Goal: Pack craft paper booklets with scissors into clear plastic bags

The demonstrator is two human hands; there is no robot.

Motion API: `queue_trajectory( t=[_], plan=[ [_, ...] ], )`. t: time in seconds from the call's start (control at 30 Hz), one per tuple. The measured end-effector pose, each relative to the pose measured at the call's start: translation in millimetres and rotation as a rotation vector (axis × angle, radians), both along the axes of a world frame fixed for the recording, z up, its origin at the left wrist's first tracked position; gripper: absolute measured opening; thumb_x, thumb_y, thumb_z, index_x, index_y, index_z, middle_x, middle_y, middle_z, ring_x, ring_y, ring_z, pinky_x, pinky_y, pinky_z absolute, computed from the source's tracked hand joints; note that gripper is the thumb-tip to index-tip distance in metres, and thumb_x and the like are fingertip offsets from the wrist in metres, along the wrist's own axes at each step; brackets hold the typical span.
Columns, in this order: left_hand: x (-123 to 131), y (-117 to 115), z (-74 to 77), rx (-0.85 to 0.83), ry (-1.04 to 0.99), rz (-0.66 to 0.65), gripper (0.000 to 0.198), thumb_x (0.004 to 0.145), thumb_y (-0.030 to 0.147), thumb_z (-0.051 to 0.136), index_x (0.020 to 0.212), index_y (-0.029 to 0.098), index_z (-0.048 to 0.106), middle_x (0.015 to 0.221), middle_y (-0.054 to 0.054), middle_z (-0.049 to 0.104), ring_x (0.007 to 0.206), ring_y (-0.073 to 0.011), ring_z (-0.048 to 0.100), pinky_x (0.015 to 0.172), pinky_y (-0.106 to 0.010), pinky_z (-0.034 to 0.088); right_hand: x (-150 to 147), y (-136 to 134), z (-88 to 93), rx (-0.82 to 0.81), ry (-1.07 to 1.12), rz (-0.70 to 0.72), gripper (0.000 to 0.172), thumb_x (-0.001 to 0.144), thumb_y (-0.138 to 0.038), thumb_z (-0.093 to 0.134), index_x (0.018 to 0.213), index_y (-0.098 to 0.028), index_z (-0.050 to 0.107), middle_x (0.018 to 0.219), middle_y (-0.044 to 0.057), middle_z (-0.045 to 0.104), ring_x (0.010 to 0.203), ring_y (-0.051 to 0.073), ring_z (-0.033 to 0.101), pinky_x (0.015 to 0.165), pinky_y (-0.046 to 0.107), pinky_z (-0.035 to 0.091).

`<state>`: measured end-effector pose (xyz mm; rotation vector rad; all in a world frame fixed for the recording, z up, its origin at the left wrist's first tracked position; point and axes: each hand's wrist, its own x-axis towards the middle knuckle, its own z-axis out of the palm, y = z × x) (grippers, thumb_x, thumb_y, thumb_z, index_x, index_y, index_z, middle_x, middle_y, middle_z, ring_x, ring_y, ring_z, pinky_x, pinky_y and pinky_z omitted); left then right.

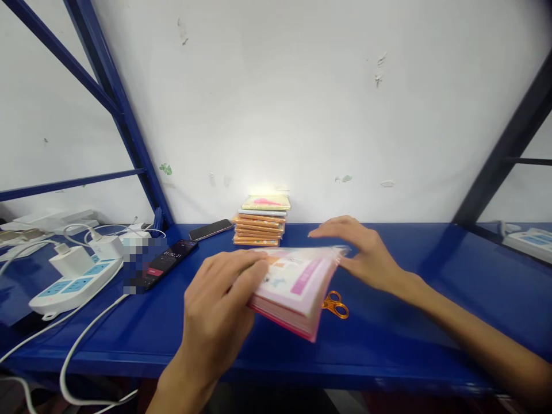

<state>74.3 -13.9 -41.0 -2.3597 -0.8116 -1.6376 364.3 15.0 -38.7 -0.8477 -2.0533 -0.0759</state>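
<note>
My left hand (224,310) is closed around the left end of a thick pink pack (297,282) of cards or booklet pages, tilted above the table. It has a printed white and pink top, layered edges and a clear plastic wrap. At the pack's far right corner, where the film sticks out, my right hand (366,253) has its thumb and fingers apart. Its thumb is close to the film; I cannot tell whether they touch. Orange-handled scissors (336,305) lie on the table behind the pack, their blades hidden by it.
Against the wall, a stack of thin wrapped booklets (261,224) stands on the blue table (409,333). Two phones, one dark (211,230) and one with a lit timer (172,259), lie left. Beyond them are a power strip (77,287) and loose white cables (86,339). Blue frame posts (129,126) flank the table.
</note>
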Motion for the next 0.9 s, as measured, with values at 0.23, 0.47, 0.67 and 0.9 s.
queue_trajectory(
  t=[0.23,0.47,0.67,0.9],
  plan=[
    [14.2,-3.3,-7.8,0.115,-0.107,0.236,0.068,0.079,0.018,0.080,0.138,0.037,0.052,0.134,-0.007,0.064,0.130,-0.0318,0.055,0.112,-0.049,0.037,-17.5,-13.4,-11.5,0.030,0.066,0.090,0.020,0.091,-0.026,0.071,0.108,-0.032,0.078,0.095,0.002,0.079,0.092,0.026,0.070,0.094,0.050,0.051],
    [23.7,8.5,-8.9,-0.660,-0.421,-0.082,0.050,0.083,0.042,0.077,0.126,0.022,0.064,0.129,-0.010,0.068,0.122,-0.0309,0.063,0.105,-0.043,0.048,-23.1,-20.3,-9.9,-0.507,0.493,0.072,0.023,0.086,-0.047,0.076,0.099,-0.028,0.079,0.095,0.004,0.078,0.086,0.028,0.072,0.073,0.040,0.058],
    [25.8,13.8,-11.5,-0.824,-0.449,-0.298,0.027,0.090,0.039,0.070,0.108,0.021,0.075,0.111,-0.005,0.078,0.111,-0.0265,0.070,0.097,-0.034,0.054,-26.1,-13.5,-15.9,-0.714,0.545,0.163,0.033,0.086,-0.054,0.073,0.105,-0.027,0.076,0.101,0.005,0.077,0.092,0.027,0.071,0.077,0.037,0.058],
    [33.1,14.1,-10.9,-0.810,-0.530,-0.280,0.021,0.089,0.038,0.069,0.098,0.019,0.072,0.100,-0.004,0.078,0.092,-0.0218,0.072,0.080,-0.028,0.056,-30.5,-10.7,-16.3,-0.727,0.438,0.125,0.036,0.087,-0.054,0.072,0.108,-0.025,0.075,0.105,0.007,0.075,0.095,0.027,0.071,0.081,0.040,0.059]
  ],
)
